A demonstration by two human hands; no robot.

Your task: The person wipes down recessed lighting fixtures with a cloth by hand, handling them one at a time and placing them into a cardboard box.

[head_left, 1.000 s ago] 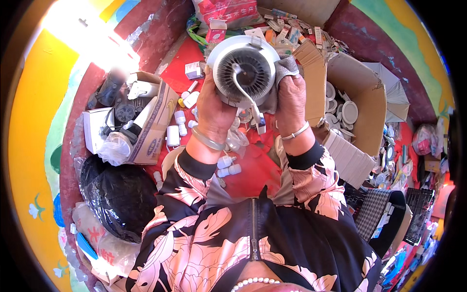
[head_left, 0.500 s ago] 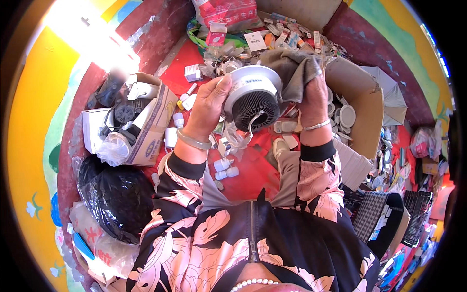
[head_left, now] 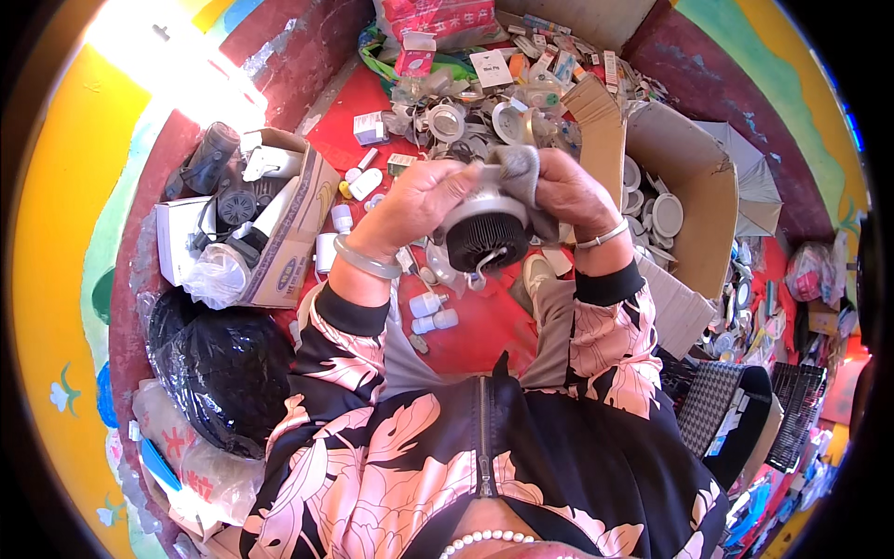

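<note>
A round downlight [head_left: 485, 240] with a white rim and a black finned heat sink hangs between my hands, a short wire dangling from its base. My left hand [head_left: 430, 199] grips the light's rim on the left, thumb on top. On the right, my right hand [head_left: 575, 191] has its fingers closed round a grey cloth [head_left: 516, 171]. The cloth lies pressed against the light's upper right rim and hides part of it. Below the light, white bulbs [head_left: 430, 312] lie on the red sheet [head_left: 456, 347].
To the left stands a cardboard box [head_left: 296, 233] of dark and white fixtures, with a black plastic bag [head_left: 219, 373] nearer me. A larger carton [head_left: 694, 233] holding round white lamps is at the right. Small boxes and loose downlights [head_left: 446, 122] are heaped at the far side.
The downlight has come slightly lower and tilted, its white face less visible. My right hand has brought the cloth down and inward onto the rim, closer to my left hand.
</note>
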